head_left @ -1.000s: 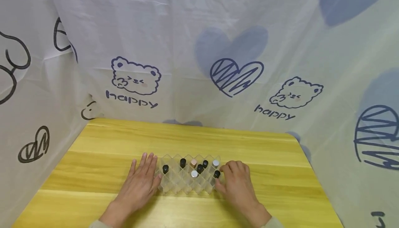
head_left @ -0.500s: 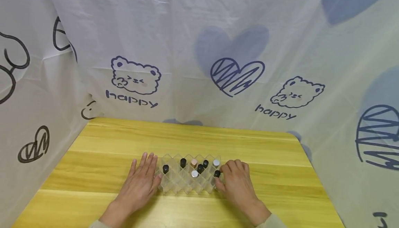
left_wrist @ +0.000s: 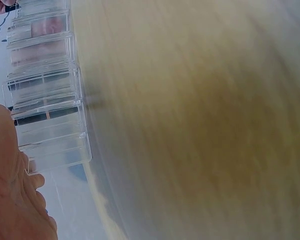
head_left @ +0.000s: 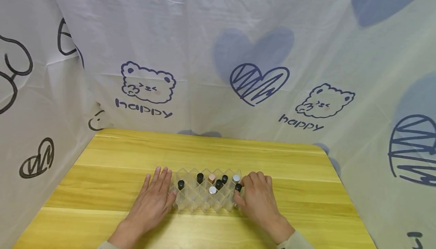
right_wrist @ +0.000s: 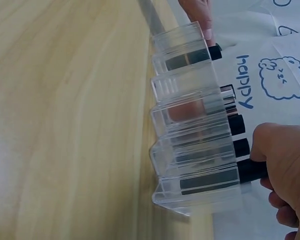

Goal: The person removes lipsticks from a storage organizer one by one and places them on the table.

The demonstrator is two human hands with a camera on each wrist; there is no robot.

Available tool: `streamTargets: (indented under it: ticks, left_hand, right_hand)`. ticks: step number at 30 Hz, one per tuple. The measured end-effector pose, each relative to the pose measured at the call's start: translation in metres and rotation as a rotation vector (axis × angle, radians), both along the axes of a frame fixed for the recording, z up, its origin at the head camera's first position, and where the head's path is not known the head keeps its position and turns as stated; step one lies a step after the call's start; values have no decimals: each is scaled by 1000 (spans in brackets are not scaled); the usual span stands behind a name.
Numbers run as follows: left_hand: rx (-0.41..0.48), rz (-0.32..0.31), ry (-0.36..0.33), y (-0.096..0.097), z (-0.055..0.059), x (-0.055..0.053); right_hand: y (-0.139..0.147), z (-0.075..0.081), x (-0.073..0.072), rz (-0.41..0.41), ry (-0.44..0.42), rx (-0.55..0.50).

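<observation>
A clear organizer (head_left: 193, 203) with zigzag, diamond-shaped compartments stands on the table. Several lipstick tubes sit upright in it, with black, white and pinkish caps. My left hand (head_left: 151, 203) lies flat against its left end, fingers straight and thumb at the edge. At the right end, my right hand (head_left: 259, 199) pinches the black cap of a lipstick tube (head_left: 238, 187) between thumb and fingers. In the right wrist view, that black-capped lipstick tube (right_wrist: 252, 170) still has its lower part inside the compartment. The right fingertips are partly hidden behind the hand in the head view.
The yellow wood-grain table (head_left: 153, 147) extends around the organizer on all sides. A white cloth (head_left: 204, 105) printed with hearts and bears hangs behind the table and along both sides.
The right hand and the pinched black-capped lipstick tube have shifted slightly upward in the head view. The left hand and the organizer have stayed in place.
</observation>
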State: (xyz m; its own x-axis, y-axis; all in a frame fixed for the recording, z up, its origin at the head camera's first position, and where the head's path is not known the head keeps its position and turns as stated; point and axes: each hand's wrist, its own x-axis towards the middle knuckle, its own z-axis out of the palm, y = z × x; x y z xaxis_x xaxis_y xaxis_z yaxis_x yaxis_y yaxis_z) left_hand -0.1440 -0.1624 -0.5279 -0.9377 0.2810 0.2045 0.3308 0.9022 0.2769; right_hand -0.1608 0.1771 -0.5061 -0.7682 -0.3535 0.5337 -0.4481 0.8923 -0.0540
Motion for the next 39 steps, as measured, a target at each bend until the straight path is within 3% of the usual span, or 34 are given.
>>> streamTargets:
  ticks: [28, 39]
  left_hand:
    - [11, 2, 0, 0, -2, 0]
    - [-47, 4, 26, 0, 3, -1]
  right_hand:
    - [-4, 6, -2, -6, -16, 34]
    - [-4, 8, -3, -16, -27, 40]
